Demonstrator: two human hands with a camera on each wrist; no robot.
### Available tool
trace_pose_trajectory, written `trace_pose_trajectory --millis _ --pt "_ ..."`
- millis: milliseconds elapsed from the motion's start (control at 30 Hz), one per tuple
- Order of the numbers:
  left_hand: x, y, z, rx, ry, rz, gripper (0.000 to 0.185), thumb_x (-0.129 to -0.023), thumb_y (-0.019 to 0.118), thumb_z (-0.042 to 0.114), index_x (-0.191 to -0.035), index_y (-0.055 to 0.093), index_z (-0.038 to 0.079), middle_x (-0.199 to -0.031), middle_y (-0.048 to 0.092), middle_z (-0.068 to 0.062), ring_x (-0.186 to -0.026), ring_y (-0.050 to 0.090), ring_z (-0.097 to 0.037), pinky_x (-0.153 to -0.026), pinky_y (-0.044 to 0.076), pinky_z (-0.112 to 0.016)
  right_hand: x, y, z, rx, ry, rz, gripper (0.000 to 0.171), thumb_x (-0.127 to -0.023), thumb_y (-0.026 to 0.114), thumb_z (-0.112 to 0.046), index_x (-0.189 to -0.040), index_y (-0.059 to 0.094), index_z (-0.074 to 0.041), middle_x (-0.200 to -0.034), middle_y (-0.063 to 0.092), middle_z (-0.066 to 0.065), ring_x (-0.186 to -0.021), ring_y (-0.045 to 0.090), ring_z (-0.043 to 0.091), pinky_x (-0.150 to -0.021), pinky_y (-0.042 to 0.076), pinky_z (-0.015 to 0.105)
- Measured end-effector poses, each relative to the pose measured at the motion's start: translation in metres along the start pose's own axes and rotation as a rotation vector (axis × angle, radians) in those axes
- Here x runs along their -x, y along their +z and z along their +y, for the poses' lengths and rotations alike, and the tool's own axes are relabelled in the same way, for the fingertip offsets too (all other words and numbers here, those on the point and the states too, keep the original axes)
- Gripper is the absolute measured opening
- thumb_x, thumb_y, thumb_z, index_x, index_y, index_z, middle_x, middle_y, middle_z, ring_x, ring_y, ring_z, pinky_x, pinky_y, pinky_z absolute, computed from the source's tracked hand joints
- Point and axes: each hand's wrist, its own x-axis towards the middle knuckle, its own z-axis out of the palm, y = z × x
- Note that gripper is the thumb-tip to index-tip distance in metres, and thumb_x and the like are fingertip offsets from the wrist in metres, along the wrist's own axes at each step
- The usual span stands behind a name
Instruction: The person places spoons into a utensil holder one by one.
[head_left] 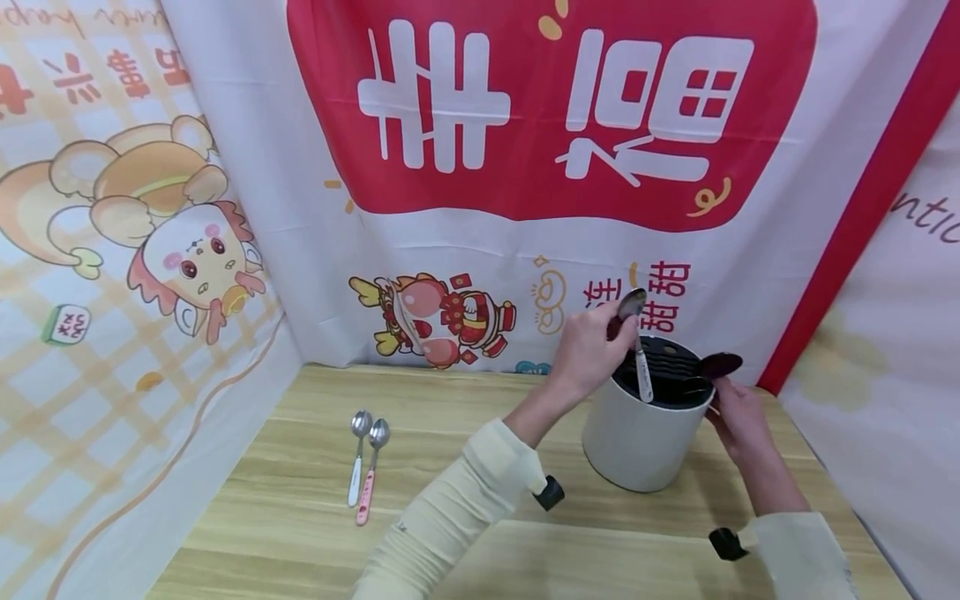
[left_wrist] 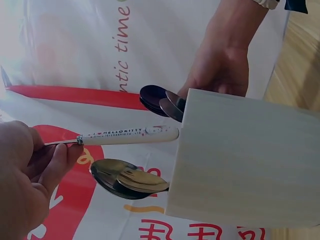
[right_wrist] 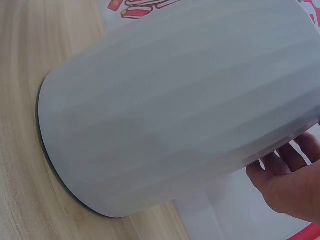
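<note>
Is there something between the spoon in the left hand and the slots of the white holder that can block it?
Nothing visible blocks it. The left hand holds the white-handled spoon with its handle end already at the dark slotted top of the white holder. Other spoons stand at the far side beside the right hand, apart from it.

Holder (head_left: 637,442) top seems crowded by spoons (head_left: 708,367); left tabletop (head_left: 450,417) open.
</note>
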Motion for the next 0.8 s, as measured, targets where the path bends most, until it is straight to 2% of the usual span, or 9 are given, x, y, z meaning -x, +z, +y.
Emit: trace_pose_trajectory --millis 167,300,467,633,700,800 --pt "-0.003 0.004 -0.004 -0.02 0.008 0.04 0.016 -0.1 0.058 0.019 -0.094 0.067 0.007 -0.073 0.062 0.001 -0.057 0.049 -0.001 -0.048 0.038 -0.008 0.001 0.001 -0.002 0.019 0.016 0.011 0.033 -0.103 0.051 -0.034 -0.081 0.076 -0.031 -0.083 0.072 -0.017 -0.083 0.065 -0.005 -0.072 0.053 0.015" --pt "-0.004 0.008 -0.007 -0.043 0.019 0.05 0.013 -0.098 0.061 0.018 -0.095 0.067 0.007 -0.077 0.066 -0.001 -0.061 0.052 -0.002 -0.052 0.039 -0.006 0.002 0.003 -0.003 0.024 0.021 0.014 0.033 -0.103 0.052 -0.035 -0.081 0.076 -0.032 -0.082 0.072 -0.017 -0.083 0.065 -0.005 -0.072 0.053 0.015" --pt "-0.002 0.015 -0.013 -0.138 0.051 0.036 0.008 -0.095 0.065 0.016 -0.095 0.068 0.009 -0.084 0.072 -0.002 -0.067 0.059 -0.003 -0.057 0.042 -0.005 0.003 0.003 -0.004 0.027 0.019 0.009 0.033 -0.103 0.052 -0.036 -0.081 0.076 -0.032 -0.083 0.072 -0.017 -0.084 0.065 -0.005 -0.073 0.054 0.015" --pt "0.004 0.02 -0.015 -0.236 0.088 0.01 0.006 -0.094 0.069 0.016 -0.098 0.071 0.012 -0.093 0.077 0.001 -0.081 0.071 -0.005 -0.069 0.05 -0.004 0.005 0.002 -0.003 0.035 0.035 0.024 0.032 -0.102 0.052 -0.038 -0.08 0.075 -0.032 -0.082 0.072 -0.018 -0.083 0.065 -0.006 -0.072 0.054 0.015" --pt "0.005 0.022 -0.014 -0.27 0.105 0.008 0.008 -0.094 0.069 0.018 -0.1 0.072 0.014 -0.095 0.077 0.002 -0.086 0.072 -0.005 -0.073 0.051 -0.006 0.005 0.002 -0.002 0.027 0.03 0.022 0.032 -0.102 0.052 -0.037 -0.08 0.075 -0.032 -0.082 0.072 -0.018 -0.083 0.065 -0.006 -0.072 0.054 0.015" --pt "0.008 0.023 -0.014 -0.312 0.118 0.008 0.007 -0.093 0.07 0.019 -0.099 0.072 0.016 -0.092 0.076 0.005 -0.083 0.07 -0.003 -0.072 0.051 -0.007 0.004 0.002 -0.002 0.009 0.009 0.007 0.033 -0.103 0.052 -0.035 -0.08 0.076 -0.03 -0.082 0.073 -0.017 -0.083 0.066 -0.006 -0.073 0.054 0.015"
